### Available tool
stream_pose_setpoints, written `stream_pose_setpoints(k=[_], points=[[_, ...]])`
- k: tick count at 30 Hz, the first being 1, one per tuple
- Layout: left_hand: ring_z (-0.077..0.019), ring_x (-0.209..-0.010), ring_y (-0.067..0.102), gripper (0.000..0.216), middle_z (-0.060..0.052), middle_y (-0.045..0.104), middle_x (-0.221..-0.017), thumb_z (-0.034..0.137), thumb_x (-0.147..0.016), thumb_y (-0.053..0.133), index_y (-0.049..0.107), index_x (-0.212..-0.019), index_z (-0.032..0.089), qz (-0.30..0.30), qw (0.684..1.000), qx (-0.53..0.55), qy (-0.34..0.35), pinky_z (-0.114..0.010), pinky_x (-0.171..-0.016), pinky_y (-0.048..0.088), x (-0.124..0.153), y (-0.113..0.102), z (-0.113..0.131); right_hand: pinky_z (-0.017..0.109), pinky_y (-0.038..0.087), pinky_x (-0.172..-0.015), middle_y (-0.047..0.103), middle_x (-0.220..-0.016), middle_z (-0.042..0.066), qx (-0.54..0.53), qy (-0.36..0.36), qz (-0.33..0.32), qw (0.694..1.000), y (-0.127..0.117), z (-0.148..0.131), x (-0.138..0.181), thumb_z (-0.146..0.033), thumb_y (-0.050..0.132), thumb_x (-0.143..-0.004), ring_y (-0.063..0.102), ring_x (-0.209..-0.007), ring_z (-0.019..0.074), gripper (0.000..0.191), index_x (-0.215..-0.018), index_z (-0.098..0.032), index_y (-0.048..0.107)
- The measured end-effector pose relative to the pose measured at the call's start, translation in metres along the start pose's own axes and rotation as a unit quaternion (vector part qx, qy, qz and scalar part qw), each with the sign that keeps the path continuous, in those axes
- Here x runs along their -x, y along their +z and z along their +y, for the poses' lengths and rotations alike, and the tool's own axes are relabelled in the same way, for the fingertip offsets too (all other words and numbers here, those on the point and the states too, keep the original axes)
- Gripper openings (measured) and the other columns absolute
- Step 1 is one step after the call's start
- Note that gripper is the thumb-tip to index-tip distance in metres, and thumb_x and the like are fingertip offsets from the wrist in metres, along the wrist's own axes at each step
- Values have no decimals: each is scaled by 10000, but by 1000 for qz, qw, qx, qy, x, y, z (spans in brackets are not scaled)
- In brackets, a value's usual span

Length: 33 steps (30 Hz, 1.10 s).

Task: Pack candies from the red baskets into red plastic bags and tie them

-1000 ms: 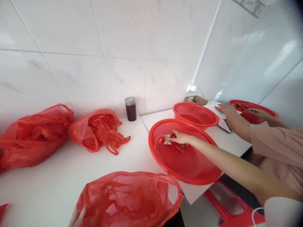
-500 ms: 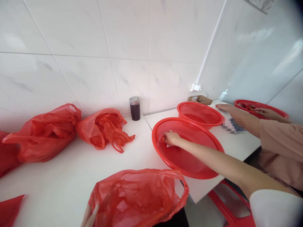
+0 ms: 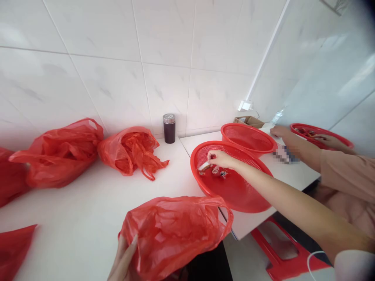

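Observation:
My left hand [image 3: 124, 255] grips the side of a red plastic bag [image 3: 172, 230] at the table's near edge, the bag's mouth facing right and one handle loop hanging free. Inside a large red mesh basket [image 3: 240, 199], my right hand [image 3: 221, 159] is closed in a pinch. At its fingertips is a small white-and-brown packet [image 3: 205, 167], its kind too small to make out. A few small patterned pieces [image 3: 223, 174] lie in the basket below that hand.
Two more bulging red bags [image 3: 66, 156] [image 3: 130, 150] and a dark tumbler [image 3: 169, 128] stand along the wall. A second red basket [image 3: 249, 138] sits behind mine. To the right, a co-worker's arm [image 3: 301, 146] reaches past it. A red stool [image 3: 287, 249] is below the table.
My right hand has risen slightly within the basket, and the small packet and pieces now show. The camera view has shifted a little; my left hand still holds the bag.

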State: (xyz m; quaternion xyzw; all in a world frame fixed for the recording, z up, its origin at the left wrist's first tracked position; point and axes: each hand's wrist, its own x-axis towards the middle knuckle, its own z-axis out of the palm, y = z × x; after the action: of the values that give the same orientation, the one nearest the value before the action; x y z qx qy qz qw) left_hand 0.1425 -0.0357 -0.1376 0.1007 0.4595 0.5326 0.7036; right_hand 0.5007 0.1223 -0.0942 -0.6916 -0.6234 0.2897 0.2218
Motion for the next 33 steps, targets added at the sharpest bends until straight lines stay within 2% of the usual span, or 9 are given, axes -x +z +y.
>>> stream_pose_setpoints(k=[8, 11, 14, 16, 19, 22, 26, 30, 33], points=[[-225, -1207, 556, 535, 9, 588, -1347, 279, -792, 678, 548, -1293, 415, -18, 999, 15, 44, -242, -887, 525, 7, 14, -1, 223, 475, -609, 599, -862, -20, -115, -155, -29, 981, -12, -82, 65, -335, 608, -830, 564, -672, 99, 150, -832, -223, 509], [-210, -1172, 581, 578, -1, 587, -1347, 244, -780, 695, 531, -1309, 410, -20, 999, 14, 47, -237, -892, 519, 6, 15, -7, 229, 470, -649, 604, -907, -4, -183, -204, -155, 949, 26, -106, 99, -328, 612, -843, 580, -724, 105, 154, -852, -214, 510], [-188, -1094, 629, 624, -4, 581, -1353, 246, -781, 697, 486, -1340, 429, -31, 999, 4, 41, -247, -898, 520, 9, 15, -11, 230, 467, -666, 604, -840, -6, -171, -146, -275, 935, 83, -105, 113, -256, 596, -846, 596, -747, 116, 116, -830, -200, 495], [-171, -1056, 645, 646, 8, 568, -1368, 253, -791, 687, 449, -1356, 458, -35, 998, -3, 46, -249, -901, 521, 13, 13, -12, 239, 468, -661, 621, -835, 6, -104, -94, -286, 948, 113, -93, 111, -226, 531, -873, 613, -750, 131, 60, -841, -197, 489], [-161, -1072, 634, 659, 29, 537, -1400, 265, -797, 683, 425, -1364, 477, -36, 997, -17, 59, -238, -901, 521, 21, 11, -10, 293, 466, -698, 653, -914, 65, 68, -103, -211, 970, 130, -81, 107, -260, 463, -909, 631, -826, 194, 111, -952, -187, 534], [-166, -1112, 612, 650, 29, 520, -1415, 281, -794, 687, 434, -1365, 461, -35, 997, -23, 65, -230, -897, 525, 24, 11, -8, 336, 466, -733, 662, -1013, 112, 151, -146, -180, 961, 114, -91, 112, -324, 431, -935, 635, -887, 237, 269, -1134, -184, 547], [-195, -1161, 586, 624, 12, 549, -1389, 287, -772, 711, 488, -1340, 421, -18, 997, -14, 75, -237, -893, 535, 23, 13, -7, 299, 473, -785, 662, -1106, 57, 60, -199, -197, 958, 59, -113, 105, -422, 465, -936, 635, -932, 198, 322, -1191, -260, 574], [-239, -1245, 521, 534, -12, 606, -1325, 315, -729, 754, 606, -1240, 351, 6, 997, -16, 75, -257, -927, 525, 16, 3, -8, 289, 479, -719, 622, -1194, 89, 124, -20, -100, 987, 2, -77, 64, -535, 367, -949, 647, -857, 191, 469, -1314, -267, 490], [-260, -1307, 453, 475, 8, 601, -1331, 323, -684, 790, 667, -1143, 340, 47, 996, -22, 74, -256, -931, 525, 4, -22, -14, 334, 470, -745, 561, -1263, 185, 233, 98, -73, 965, -15, -25, 38, -595, 551, -835, 617, -984, 282, 712, -1400, -188, 400]])
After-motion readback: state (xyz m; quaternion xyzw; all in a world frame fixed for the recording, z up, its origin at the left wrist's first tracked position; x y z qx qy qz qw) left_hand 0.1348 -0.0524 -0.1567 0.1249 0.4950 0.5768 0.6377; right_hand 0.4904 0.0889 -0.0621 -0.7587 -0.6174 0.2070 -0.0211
